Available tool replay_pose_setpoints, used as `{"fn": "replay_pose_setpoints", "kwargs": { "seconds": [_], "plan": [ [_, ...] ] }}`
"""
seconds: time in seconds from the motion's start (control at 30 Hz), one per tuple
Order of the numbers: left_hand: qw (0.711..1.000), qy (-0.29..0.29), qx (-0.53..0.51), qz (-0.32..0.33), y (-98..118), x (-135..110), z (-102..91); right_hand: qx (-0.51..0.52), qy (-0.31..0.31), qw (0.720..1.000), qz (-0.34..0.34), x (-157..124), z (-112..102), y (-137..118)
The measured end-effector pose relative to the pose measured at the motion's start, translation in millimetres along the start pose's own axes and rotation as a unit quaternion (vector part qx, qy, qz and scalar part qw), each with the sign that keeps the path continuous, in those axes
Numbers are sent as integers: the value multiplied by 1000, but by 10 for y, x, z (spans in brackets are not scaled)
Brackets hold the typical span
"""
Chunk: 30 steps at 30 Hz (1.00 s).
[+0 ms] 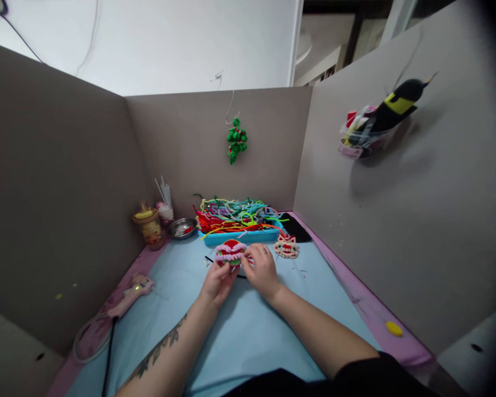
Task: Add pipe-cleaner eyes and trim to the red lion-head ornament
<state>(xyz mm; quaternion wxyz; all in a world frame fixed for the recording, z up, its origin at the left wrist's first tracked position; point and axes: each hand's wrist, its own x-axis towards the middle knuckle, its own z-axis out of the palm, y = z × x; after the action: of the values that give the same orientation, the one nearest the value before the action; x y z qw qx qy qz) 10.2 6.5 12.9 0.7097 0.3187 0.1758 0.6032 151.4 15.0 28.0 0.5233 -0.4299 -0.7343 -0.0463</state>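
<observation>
My left hand (219,284) grips a fuzzy pipe-cleaner craft piece (231,249) from below, thumb in front. The piece has a red middle, wavy pink-lilac bands across it and some green along the lower side. At its right edge the fingers of my right hand (263,270) are pinched together against the lilac band, and the fingertips partly cover that end. A thin black stick or strip (242,276) shows beneath the hands. Just right of my right hand lies a cream pipe-cleaner animal face (286,247) with red and green details.
Behind the hands stands a blue tray (240,238) heaped with colourful pipe cleaners. A metal bowl (182,228) and a lidded cup (149,226) sit at back left. A pink glue gun (134,295) with its cable lies left. Grey partitions enclose the table; a black pouch-like object (400,105) hangs right.
</observation>
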Motion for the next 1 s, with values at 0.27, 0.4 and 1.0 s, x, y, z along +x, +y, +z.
{"fn": "replay_pose_setpoints", "kwargs": {
  "seconds": [0.27,0.4,1.0],
  "plan": [
    [999,25,-19,13,32,21,-27,32,-4,999,0,-16,14,62],
    [998,50,-36,6,48,35,-68,61,26,997,33,-51,67,125],
    [993,92,-76,1,71,46,-103,340,-86,901,255,-8,187,147]
  ]
}}
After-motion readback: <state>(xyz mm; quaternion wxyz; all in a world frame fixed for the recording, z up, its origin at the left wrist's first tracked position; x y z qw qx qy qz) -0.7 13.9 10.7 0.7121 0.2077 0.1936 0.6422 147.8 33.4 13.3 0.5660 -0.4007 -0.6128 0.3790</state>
